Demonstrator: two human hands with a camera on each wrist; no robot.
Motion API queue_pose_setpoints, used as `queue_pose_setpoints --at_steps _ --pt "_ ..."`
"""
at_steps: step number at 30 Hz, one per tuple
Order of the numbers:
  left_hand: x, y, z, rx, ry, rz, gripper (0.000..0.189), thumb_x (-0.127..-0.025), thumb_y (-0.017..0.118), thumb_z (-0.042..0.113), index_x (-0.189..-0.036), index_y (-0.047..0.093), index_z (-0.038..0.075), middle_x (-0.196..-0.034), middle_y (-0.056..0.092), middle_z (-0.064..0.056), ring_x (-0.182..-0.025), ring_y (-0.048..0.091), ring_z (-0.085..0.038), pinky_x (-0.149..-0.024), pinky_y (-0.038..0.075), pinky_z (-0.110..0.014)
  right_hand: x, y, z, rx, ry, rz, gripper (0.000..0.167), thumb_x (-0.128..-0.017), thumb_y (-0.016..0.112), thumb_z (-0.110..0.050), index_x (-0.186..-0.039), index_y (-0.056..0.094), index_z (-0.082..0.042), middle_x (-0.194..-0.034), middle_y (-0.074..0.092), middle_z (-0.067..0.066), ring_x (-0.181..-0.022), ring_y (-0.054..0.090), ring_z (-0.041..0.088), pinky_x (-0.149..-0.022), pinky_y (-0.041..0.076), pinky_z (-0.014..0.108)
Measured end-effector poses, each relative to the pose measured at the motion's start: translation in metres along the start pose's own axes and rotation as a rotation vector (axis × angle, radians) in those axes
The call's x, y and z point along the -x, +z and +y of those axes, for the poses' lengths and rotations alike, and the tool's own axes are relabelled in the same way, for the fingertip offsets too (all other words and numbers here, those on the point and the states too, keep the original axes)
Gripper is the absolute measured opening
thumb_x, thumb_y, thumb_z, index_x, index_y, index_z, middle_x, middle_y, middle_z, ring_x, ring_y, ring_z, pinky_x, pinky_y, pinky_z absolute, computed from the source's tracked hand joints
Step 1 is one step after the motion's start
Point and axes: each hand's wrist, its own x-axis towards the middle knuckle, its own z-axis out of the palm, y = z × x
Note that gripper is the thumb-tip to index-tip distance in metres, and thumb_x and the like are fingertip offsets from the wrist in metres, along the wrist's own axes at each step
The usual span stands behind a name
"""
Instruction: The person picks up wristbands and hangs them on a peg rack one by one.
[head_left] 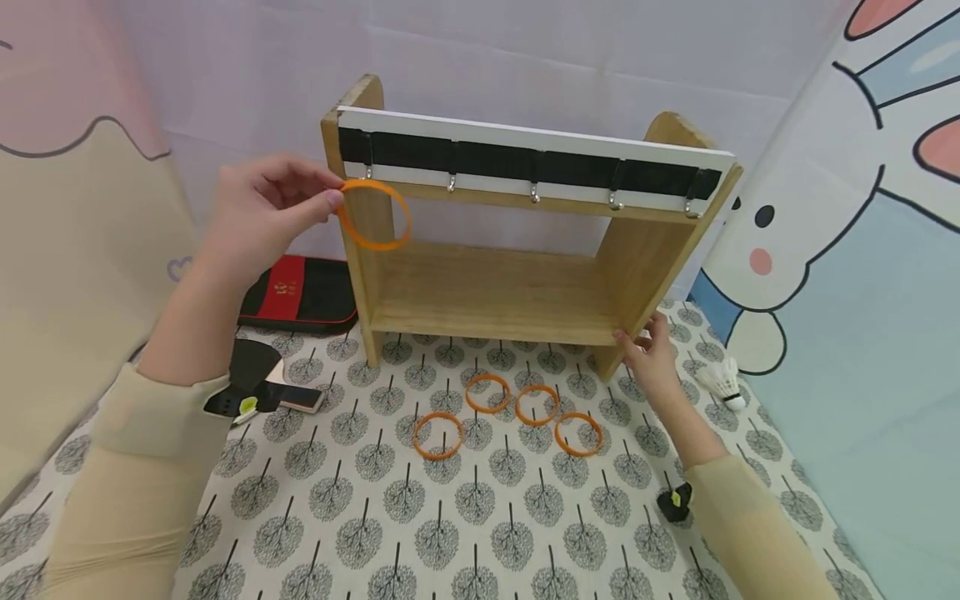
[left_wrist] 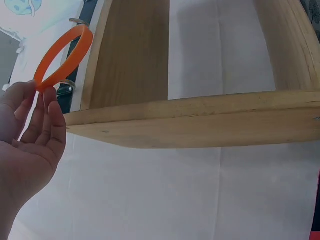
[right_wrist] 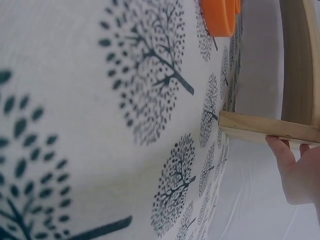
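Observation:
An orange ring (head_left: 406, 218) is pinched between thumb and fingers of my left hand (head_left: 262, 208), up at the left end of the hook strip (head_left: 487, 158). In the left wrist view the ring (left_wrist: 77, 55) stands tilted up from the fingertips, overlapping the metal hooks. The strip, white with a black band and several silver hooks, runs along the front top of a wooden shelf (head_left: 495, 296). Low on the shelf's right side panel, my right hand (head_left: 651, 362) touches the wood with its fingertips; the right wrist view shows the fingers (right_wrist: 281, 150) against the panel's edge.
Several more orange rings (head_left: 438, 457) lie on the tree-patterned tablecloth (head_left: 420, 533) before the shelf. A shuttlecock (head_left: 723, 385) is at the right. Behind my left arm are a black and red case (head_left: 300, 292) and a phone-like object (head_left: 296, 397).

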Motion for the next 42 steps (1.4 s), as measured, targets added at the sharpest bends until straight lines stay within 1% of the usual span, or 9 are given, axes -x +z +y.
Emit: queue_pose_setpoints --at_steps 3,6,10,13,17,22,29,36,42 --pt "-0.004 0.000 0.000 0.016 -0.002 0.057 0.013 -0.083 0.068 0.001 -0.096 0.071 0.000 -0.083 0.069 0.003 -0.066 0.059 -0.015 -0.066 0.051 -0.017 0.002 0.001 -0.002 -0.005 0.002 -0.011 0.059 -0.096 0.051 -0.010 -0.144 0.017 -0.007 -0.144 0.030 0.023 -0.117 0.044 0.035 -0.089 0.050 0.051" --pt "-0.007 0.000 -0.002 -0.041 -0.025 0.103 0.015 -0.085 0.069 0.008 -0.099 0.071 0.002 -0.083 0.069 0.003 -0.067 0.059 -0.015 -0.066 0.050 -0.019 0.002 0.001 -0.002 -0.013 -0.006 -0.014 0.059 -0.096 0.051 -0.009 -0.144 0.017 -0.007 -0.143 0.029 0.023 -0.117 0.043 0.035 -0.090 0.049 0.053" --pt "-0.007 0.000 -0.009 -0.085 -0.072 0.125 0.019 -0.085 0.069 0.014 -0.102 0.070 0.005 -0.084 0.068 0.002 -0.069 0.059 -0.015 -0.065 0.049 -0.021 0.000 0.001 0.000 -0.016 -0.016 -0.011 0.059 -0.096 0.051 -0.009 -0.144 0.017 -0.007 -0.143 0.029 0.023 -0.115 0.043 0.034 -0.089 0.049 0.053" --pt "-0.003 0.001 -0.016 -0.069 -0.091 0.118 0.018 -0.085 0.070 0.012 -0.101 0.070 0.005 -0.083 0.067 0.002 -0.068 0.058 -0.014 -0.064 0.049 -0.020 -0.001 0.000 0.001 -0.014 -0.017 -0.006 0.059 -0.096 0.051 -0.009 -0.144 0.018 -0.007 -0.143 0.030 0.023 -0.112 0.044 0.031 -0.088 0.051 0.050" --pt "0.001 0.003 -0.028 -0.011 -0.087 0.098 0.017 -0.085 0.069 0.009 -0.101 0.069 0.004 -0.085 0.068 0.000 -0.066 0.057 -0.016 -0.064 0.050 -0.019 -0.009 -0.001 0.019 -0.004 -0.027 0.011 0.059 -0.096 0.054 -0.016 -0.144 0.019 -0.012 -0.142 0.032 0.019 -0.108 0.045 0.023 -0.082 0.055 0.038" --pt "0.008 0.006 -0.025 0.028 -0.072 0.094 0.018 -0.085 0.068 0.007 -0.103 0.068 0.001 -0.090 0.068 -0.001 -0.069 0.058 -0.018 -0.067 0.051 -0.019 -0.016 -0.002 0.031 -0.018 -0.039 0.008 0.060 -0.096 0.054 -0.021 -0.144 0.019 -0.014 -0.142 0.032 0.016 -0.105 0.045 0.016 -0.079 0.056 0.030" --pt "0.020 0.007 -0.020 -0.066 0.002 0.126 0.021 -0.085 0.068 0.004 -0.106 0.069 0.005 -0.097 0.068 0.003 -0.078 0.061 -0.013 -0.069 0.052 -0.017 -0.016 -0.004 0.031 0.002 -0.039 0.010 0.060 -0.096 0.054 -0.024 -0.143 0.019 -0.015 -0.141 0.032 0.016 -0.105 0.046 0.014 -0.079 0.055 0.028" --pt "0.040 0.019 -0.019 -0.194 0.045 -0.012 0.024 -0.084 0.070 0.006 -0.108 0.067 0.004 -0.097 0.067 0.002 -0.078 0.064 -0.010 -0.070 0.050 -0.015 -0.016 -0.006 0.031 0.012 -0.044 0.014 0.061 -0.096 0.054 -0.026 -0.143 0.018 -0.014 -0.142 0.032 0.017 -0.109 0.045 0.022 -0.083 0.055 0.037" --pt "0.058 0.032 -0.029 -0.257 0.036 -0.174 0.025 -0.084 0.072 0.012 -0.108 0.066 0.012 -0.104 0.068 0.003 -0.083 0.062 -0.011 -0.074 0.049 -0.016 -0.015 -0.006 0.033 -0.001 -0.049 0.002 0.061 -0.096 0.054 -0.026 -0.143 0.018 -0.014 -0.142 0.031 0.017 -0.109 0.045 0.022 -0.080 0.055 0.031"
